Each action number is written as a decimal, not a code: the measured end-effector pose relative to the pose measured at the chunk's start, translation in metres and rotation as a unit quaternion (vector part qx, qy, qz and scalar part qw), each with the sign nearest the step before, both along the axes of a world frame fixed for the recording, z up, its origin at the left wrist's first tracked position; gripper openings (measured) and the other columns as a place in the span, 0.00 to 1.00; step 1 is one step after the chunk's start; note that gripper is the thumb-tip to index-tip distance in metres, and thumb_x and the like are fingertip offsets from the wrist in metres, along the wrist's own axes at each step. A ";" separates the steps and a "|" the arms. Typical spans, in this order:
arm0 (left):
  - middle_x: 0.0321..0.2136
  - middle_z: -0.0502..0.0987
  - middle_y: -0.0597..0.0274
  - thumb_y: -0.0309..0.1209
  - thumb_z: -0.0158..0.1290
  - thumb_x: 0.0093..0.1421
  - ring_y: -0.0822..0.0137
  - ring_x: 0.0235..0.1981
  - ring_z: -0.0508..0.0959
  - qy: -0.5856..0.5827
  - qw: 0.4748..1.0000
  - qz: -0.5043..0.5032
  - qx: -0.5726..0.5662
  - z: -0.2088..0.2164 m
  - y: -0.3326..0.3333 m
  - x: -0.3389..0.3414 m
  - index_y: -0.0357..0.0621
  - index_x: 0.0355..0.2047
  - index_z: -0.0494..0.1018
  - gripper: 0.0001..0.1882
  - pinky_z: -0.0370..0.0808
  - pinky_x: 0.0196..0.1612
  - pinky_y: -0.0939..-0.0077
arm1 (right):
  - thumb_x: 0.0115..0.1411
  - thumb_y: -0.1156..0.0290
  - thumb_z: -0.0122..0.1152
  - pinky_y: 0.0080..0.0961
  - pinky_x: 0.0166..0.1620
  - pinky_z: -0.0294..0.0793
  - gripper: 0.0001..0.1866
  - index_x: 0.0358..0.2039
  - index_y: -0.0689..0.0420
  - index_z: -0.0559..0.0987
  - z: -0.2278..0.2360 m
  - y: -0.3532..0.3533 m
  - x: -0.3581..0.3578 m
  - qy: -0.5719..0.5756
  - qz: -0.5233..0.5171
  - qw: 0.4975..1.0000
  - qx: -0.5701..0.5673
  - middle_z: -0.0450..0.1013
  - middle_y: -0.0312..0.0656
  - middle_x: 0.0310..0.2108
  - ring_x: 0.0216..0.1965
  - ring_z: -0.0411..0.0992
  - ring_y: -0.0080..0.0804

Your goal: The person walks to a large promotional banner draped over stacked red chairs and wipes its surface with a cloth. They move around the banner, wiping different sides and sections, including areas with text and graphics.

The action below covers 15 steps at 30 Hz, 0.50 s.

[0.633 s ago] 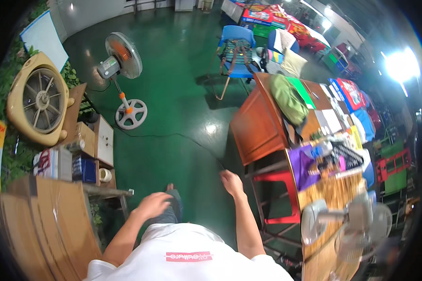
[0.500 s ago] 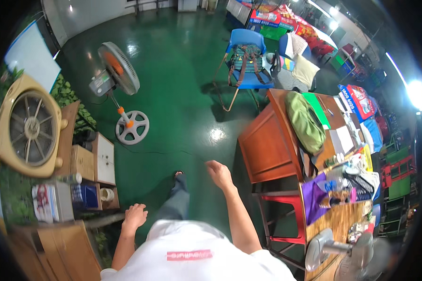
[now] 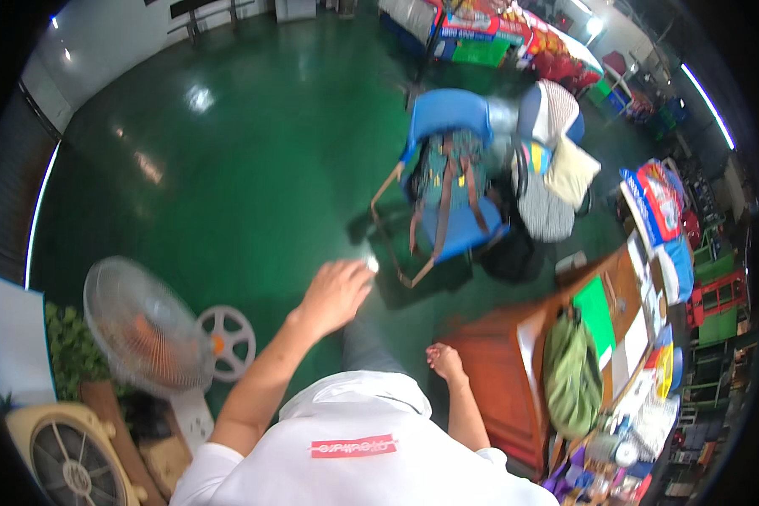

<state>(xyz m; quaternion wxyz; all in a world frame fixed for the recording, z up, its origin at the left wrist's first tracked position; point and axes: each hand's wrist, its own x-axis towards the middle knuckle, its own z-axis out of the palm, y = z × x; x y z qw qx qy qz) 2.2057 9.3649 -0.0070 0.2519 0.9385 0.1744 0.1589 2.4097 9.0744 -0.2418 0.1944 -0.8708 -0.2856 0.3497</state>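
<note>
My left hand (image 3: 336, 295) is held out in front of me above the green floor, its back up and its fingers loosely stretched, holding nothing visible. A bright spot by its fingertips looks like a floor reflection. Lower and to the right hangs my right hand (image 3: 445, 361), fingers loosely bent, with nothing visible in it. It is nearest the brown wooden desk (image 3: 489, 358) and appears apart from it. Ahead of both hands stands a blue chair (image 3: 451, 110) with a dark patterned backpack (image 3: 447, 177) with brown straps on it.
A standing fan (image 3: 148, 329) and a beige box fan (image 3: 74, 460) are at the left. On the desk lie a green bag (image 3: 573, 371) and a green sheet (image 3: 597, 312). A cushioned chair with a cream pillow (image 3: 572, 173) stands beyond the blue chair.
I have moved forward, turning left; the blue chair and desk are nearer. My left hand has swung forward, my right hand back. The standing fan has shifted toward the lower left.
</note>
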 end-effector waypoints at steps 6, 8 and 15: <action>0.55 0.71 0.48 0.36 0.50 0.62 0.49 0.57 0.70 0.291 0.938 0.046 -0.184 -0.047 0.188 0.042 0.44 0.54 0.70 0.21 0.66 0.59 0.60 | 0.60 0.62 0.57 0.47 0.38 0.74 0.12 0.33 0.58 0.76 0.065 0.347 0.141 -0.156 0.187 0.958 0.150 0.77 0.51 0.29 0.34 0.76 0.53; 0.54 0.72 0.49 0.36 0.50 0.62 0.50 0.55 0.71 0.240 0.937 0.102 -0.234 -0.055 0.256 0.032 0.45 0.53 0.71 0.20 0.68 0.57 0.60 | 0.60 0.64 0.56 0.38 0.40 0.75 0.13 0.43 0.54 0.79 0.091 0.468 0.177 -0.100 0.205 0.936 0.267 0.78 0.49 0.34 0.37 0.76 0.50; 0.51 0.73 0.46 0.39 0.51 0.61 0.47 0.53 0.72 0.416 0.840 0.284 -0.201 -0.099 0.543 0.106 0.45 0.52 0.72 0.21 0.69 0.56 0.57 | 0.60 0.66 0.54 0.43 0.42 0.75 0.10 0.40 0.52 0.79 0.114 0.763 0.281 -0.089 0.194 0.944 0.250 0.78 0.49 0.36 0.39 0.75 0.51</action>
